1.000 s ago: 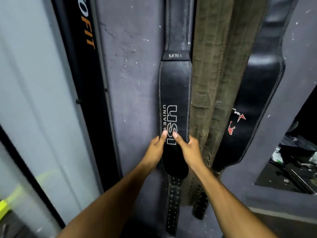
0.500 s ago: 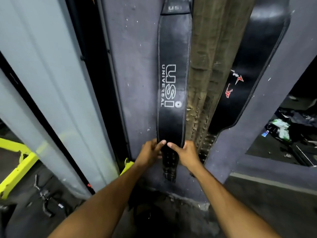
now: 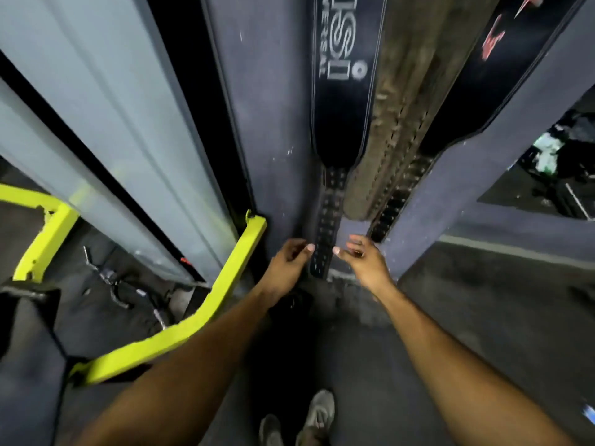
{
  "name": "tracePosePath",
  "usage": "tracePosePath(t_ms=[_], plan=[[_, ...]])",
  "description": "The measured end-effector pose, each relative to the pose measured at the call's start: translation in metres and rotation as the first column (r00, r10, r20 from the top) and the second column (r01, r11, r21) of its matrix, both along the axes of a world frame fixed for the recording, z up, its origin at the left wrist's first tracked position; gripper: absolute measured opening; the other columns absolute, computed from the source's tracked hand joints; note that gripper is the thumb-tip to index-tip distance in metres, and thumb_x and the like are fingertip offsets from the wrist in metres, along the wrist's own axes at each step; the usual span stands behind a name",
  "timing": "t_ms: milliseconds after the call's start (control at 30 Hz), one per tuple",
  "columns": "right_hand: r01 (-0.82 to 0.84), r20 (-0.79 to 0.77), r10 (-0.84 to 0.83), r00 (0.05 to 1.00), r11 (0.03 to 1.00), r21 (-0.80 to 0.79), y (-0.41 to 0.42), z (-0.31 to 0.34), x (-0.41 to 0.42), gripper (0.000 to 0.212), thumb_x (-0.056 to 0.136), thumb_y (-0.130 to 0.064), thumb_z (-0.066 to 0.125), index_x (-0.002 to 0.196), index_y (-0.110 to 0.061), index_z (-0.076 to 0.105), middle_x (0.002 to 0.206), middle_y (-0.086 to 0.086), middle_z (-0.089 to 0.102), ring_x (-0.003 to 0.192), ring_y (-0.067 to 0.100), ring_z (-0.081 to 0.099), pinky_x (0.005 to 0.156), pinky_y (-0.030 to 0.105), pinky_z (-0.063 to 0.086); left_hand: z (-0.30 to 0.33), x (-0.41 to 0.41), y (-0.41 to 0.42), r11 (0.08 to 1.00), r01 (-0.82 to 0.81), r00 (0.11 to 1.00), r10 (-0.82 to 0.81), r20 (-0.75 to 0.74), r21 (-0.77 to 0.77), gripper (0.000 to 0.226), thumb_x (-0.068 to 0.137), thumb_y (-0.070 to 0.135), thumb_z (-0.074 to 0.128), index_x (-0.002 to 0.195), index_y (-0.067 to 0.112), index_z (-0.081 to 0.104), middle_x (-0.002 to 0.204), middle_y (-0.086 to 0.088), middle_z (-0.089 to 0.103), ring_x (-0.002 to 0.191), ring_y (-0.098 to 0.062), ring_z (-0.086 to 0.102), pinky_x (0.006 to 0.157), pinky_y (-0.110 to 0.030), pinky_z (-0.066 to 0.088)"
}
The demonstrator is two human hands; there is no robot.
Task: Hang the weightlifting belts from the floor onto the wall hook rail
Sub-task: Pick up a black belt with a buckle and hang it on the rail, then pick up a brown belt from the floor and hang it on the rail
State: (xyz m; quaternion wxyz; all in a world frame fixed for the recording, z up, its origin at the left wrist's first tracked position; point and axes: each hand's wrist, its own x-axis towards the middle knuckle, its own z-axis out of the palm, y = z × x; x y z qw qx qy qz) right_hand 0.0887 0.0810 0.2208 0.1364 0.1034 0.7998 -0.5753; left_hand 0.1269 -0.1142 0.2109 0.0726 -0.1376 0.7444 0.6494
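From the head camera, three belts hang flat against the grey wall (image 3: pixel 273 91): the black USI belt (image 3: pixel 346 91) at 12 o'clock, the worn tan belt (image 3: pixel 409 101) just to its right, and a black belt with red marks (image 3: pixel 515 59) toward 1 o'clock. The left hand (image 3: pixel 286 268) and right hand (image 3: pixel 363 262) flank the USI belt's perforated tail (image 3: pixel 325 239) with loosely curled fingers, thumbs near its edges; actual contact cannot be told. A yellow frame (image 3: pixel 199 313) lies at 9 o'clock, grey shoes (image 3: pixel 318 413) at 6.

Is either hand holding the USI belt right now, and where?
Seemingly neither: the left hand and right hand flank the belt's holed tail, thumbs at its edges; contact is unclear.
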Motion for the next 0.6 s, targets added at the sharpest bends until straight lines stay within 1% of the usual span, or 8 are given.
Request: tracePosePath(t_ms=[67,167,233,300,333,433,533,600], plan=[[0.013,0.068,-0.015,0.998,1.0,0.028,0.001,-0.02,0.017,0.058,0.087,-0.029,0.084,0.136,-0.013,0.058,0.126,0.008,0.066,0.109,0.02,0.065,0.082,0.016,0.055,-0.025,0.019,-0.009,0.999,-0.009,0.996,0.006,0.084,0.034,0.02,0.091,0.048,0.07,0.101,0.03,0.068,0.098,0.006,0.071,0.104,-0.015,0.065,0.091,-0.03,0.049],[0.018,0.09,-0.024,0.996,0.998,0.067,0.004,-0.038,0.034,0.053,0.087,-0.03,0.084,0.131,-0.015,0.06,0.119,0.006,0.07,0.104,0.017,0.067,0.091,0.024,0.055,-0.063,0.036,-0.02,0.998,-0.024,0.981,0.011,0.195,0.063,0.031,0.074,0.068,0.071,0.09,0.041,0.07,0.095,0.008,0.074,0.103,-0.021,0.07,0.095,-0.041,0.054],[-0.004,0.115,-0.005,0.993,0.997,0.081,0.007,-0.046,0.039,0.046,0.089,-0.024,0.082,0.128,-0.011,0.061,0.111,0.004,0.069,0.099,0.014,0.066,0.085,0.011,0.051,-0.076,0.045,-0.023,0.999,-0.03,0.972,0.02,0.233,0.038,0.031,0.077,0.067,0.067,0.09,0.04,0.068,0.099,-0.001,0.075,0.101,-0.024,0.072,0.087,-0.038,0.053],[-0.028,0.127,0.016,0.992,0.995,0.097,0.008,-0.05,0.038,0.036,0.091,-0.018,0.08,0.121,-0.01,0.062,0.106,0.004,0.068,0.092,0.01,0.064,0.072,0.0,0.045,-0.076,0.051,-0.024,0.998,-0.056,0.965,0.043,0.26,0.042,0.027,0.087,0.057,0.067,0.093,0.032,0.065,0.1,-0.005,0.073,0.098,-0.022,0.069,0.087,-0.039,0.053],[-0.037,0.133,0.024,0.991,0.995,0.098,0.008,-0.053,0.037,0.036,0.091,-0.018,0.08,0.121,-0.008,0.062,0.107,0.005,0.069,0.093,0.011,0.065,0.073,0.002,0.045,-0.079,0.052,-0.025,0.997,-0.059,0.963,0.045,0.266,0.046,0.024,0.09,0.052,0.067,0.094,0.028,0.064,0.1,-0.004,0.072,0.098,-0.022,0.068,0.092,-0.042,0.054],[-0.104,0.195,0.084,0.977,0.99,0.095,0.009,-0.064,0.022,0.046,0.09,-0.028,0.081,0.128,-0.01,0.063,0.114,0.007,0.071,0.109,0.02,0.068,0.092,0.021,0.05,-0.097,0.04,-0.034,0.997,-0.082,0.958,0.075,0.275,0.014,0.025,0.089,0.048,0.069,0.094,0.024,0.063,0.095,0.0,0.07,0.093,-0.018,0.067,0.102,-0.05,0.054],[-0.192,0.264,0.16,0.951,0.977,0.098,0.012,-0.083,0.0,0.051,0.086,-0.042,0.081,0.128,-0.019,0.064,0.117,0.005,0.073,0.113,0.02,0.068,0.101,0.034,0.052,-0.106,0.027,-0.037,0.994,-0.103,0.937,0.113,0.329,-0.048,0.021,0.094,0.041,0.068,0.099,0.022,0.059,0.096,-0.01,0.07,0.084,-0.017,0.063,0.093,-0.049,0.054],[-0.264,0.293,0.227,0.929,0.96,0.094,0.015,-0.106,-0.021,0.062,0.075,-0.062,0.078,0.125,-0.028,0.064,0.118,0.001,0.074,0.113,0.02,0.07,0.104,0.044,0.055,-0.119,0.015,-0.037,0.987,-0.113,0.917,0.149,0.369,-0.118,0.042,0.088,0.052,0.067,0.112,0.017,0.061,0.109,-0.018,0.073,0.098,-0.029,0.07,0.089,-0.051,0.055]])
